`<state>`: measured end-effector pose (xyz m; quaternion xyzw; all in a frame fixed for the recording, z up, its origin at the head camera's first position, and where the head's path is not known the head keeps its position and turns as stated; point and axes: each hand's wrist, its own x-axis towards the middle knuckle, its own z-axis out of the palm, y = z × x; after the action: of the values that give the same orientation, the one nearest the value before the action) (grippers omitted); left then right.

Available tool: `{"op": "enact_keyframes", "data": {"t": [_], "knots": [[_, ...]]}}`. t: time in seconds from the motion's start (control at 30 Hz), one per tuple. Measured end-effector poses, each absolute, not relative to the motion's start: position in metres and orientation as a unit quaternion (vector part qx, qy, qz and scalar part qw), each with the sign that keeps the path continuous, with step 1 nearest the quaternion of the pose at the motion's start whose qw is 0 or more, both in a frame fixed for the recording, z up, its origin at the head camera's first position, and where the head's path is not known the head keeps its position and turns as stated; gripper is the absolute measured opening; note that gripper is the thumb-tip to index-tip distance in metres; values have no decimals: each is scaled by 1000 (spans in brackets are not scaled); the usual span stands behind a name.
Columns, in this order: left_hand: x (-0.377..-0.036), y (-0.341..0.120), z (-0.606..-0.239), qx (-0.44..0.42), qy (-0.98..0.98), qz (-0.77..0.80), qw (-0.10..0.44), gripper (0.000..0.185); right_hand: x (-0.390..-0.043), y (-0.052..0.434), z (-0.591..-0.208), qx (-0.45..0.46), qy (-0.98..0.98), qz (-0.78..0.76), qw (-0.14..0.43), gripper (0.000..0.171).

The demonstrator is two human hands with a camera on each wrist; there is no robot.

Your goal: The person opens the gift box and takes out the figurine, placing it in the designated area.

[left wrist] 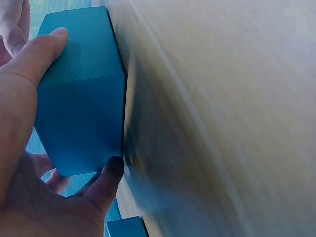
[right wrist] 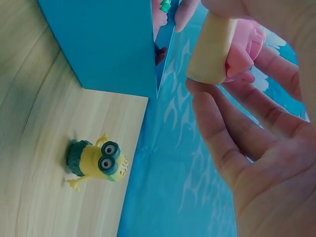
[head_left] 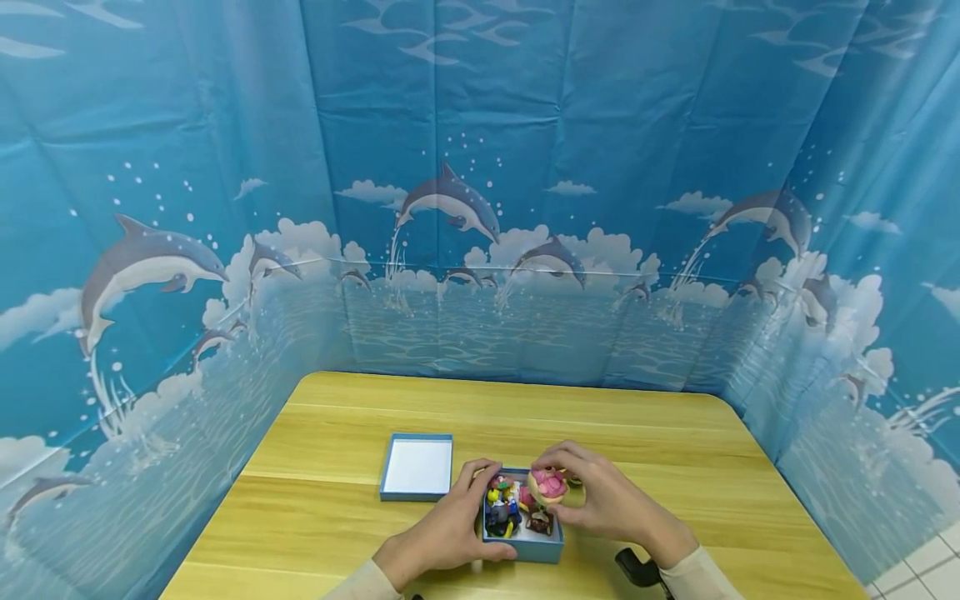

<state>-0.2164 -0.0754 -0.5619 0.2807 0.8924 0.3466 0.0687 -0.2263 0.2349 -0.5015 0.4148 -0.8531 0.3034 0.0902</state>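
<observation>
My left hand [head_left: 453, 525] grips the left side of a blue box [head_left: 536, 551], thumb on its near wall and fingers at the far side. The box stands on the table with its top uncovered. Several colourful toy figures [head_left: 501, 510] are crowded in its left part, and a small brown figure [head_left: 539, 522] lies near its front right corner. Above the box's right side, my right hand [head_left: 611, 500] holds a pink toy figure with a round cream-coloured base [right wrist: 212, 49] between thumb and fingertips. In the right wrist view this figure is tilted, partly covered by the hand.
A blue lid with a white inside [head_left: 417, 467] lies behind and left of the box. A yellow Minion figure [right wrist: 98, 160] with green-rimmed goggles stands on the table beside the box, mostly behind my right hand in the head view. Dolphin-printed curtains [head_left: 480, 325] surround the wooden table [head_left: 315, 517].
</observation>
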Motion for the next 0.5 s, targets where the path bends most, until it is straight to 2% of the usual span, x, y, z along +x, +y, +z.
{"op": "enact_keyframes", "data": {"t": [0.5], "knots": [[-215,-75,-560,274,893,351,69,127,-228,244,-499,407,-856,301,105,63]]}}
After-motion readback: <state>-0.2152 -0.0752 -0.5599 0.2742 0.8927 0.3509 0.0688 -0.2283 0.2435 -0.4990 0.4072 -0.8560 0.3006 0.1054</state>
